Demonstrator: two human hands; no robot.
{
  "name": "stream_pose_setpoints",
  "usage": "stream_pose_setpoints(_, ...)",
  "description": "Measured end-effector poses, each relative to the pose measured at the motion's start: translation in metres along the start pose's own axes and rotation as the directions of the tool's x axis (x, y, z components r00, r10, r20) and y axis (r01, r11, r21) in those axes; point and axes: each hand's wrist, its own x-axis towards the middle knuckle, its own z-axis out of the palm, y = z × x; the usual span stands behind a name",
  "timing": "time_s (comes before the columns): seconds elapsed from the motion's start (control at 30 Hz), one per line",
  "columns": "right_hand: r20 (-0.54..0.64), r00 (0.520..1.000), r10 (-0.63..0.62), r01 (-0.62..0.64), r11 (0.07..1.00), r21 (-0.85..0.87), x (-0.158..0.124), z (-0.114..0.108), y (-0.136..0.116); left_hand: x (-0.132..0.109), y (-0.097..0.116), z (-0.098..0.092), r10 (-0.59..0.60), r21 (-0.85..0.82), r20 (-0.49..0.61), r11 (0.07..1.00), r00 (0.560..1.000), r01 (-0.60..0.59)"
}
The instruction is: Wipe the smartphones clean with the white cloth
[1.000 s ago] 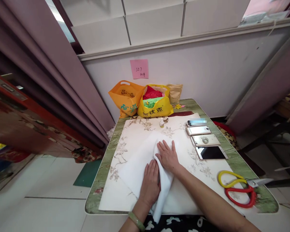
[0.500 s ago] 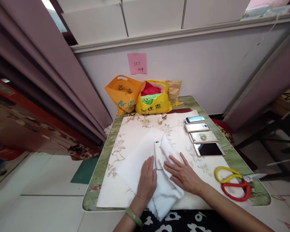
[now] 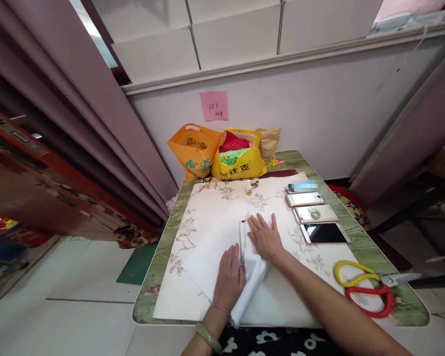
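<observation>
A white cloth point(image 3: 211, 242) lies on the patterned paper sheet, with a white phone point(image 3: 242, 237) on it. The cloth's right part is folded over most of the phone, so only the phone's left edge and upper corner show. My right hand point(image 3: 266, 236) presses flat on the folded part, fingers spread. Along the phone's lower left side, my left hand point(image 3: 229, 277) rests flat on the cloth, its fingers stretched out and close together. Neither hand grips anything.
Several phones point(image 3: 324, 233) lie in a column at the right. Scissors point(image 3: 385, 280) with yellow and red handles lie at the front right. A small bottle point(image 3: 248, 188) stands behind the cloth. An orange bag point(image 3: 193, 148) and a yellow bag point(image 3: 239, 170) stand at the back.
My right hand has moved up and slightly left, and the cloth now covers more of the phone. The cloth's lower end has been drawn into a narrower fold. The view has shifted slightly.
</observation>
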Motion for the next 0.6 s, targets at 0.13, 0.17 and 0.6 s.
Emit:
stream_pose_setpoints(0.13, 0.016, 0.989, -0.148, 0.147, 0.988, 0.037, -0.012, -0.002, -0.002, 0.000, 0.001, 0.000, -0.018, -0.003, 0.012, 1.000, 1.000, 0.018)
stream_pose_setpoints(0.17, 0.029, 0.974, -0.223, 0.221, 0.973, 0.068, -0.020, -0.004, -0.003, 0.000, 0.001, 0.000, -0.024, -0.006, 0.013, 1.000, 1.000, 0.024)
stream_pose_setpoints(0.6, 0.026, 0.983, -0.180, 0.178, 0.983, 0.049, -0.061, -0.020, 0.016, -0.002, 0.000, 0.001, -0.003, -0.024, 0.004, 1.000, 1.000, 0.003)
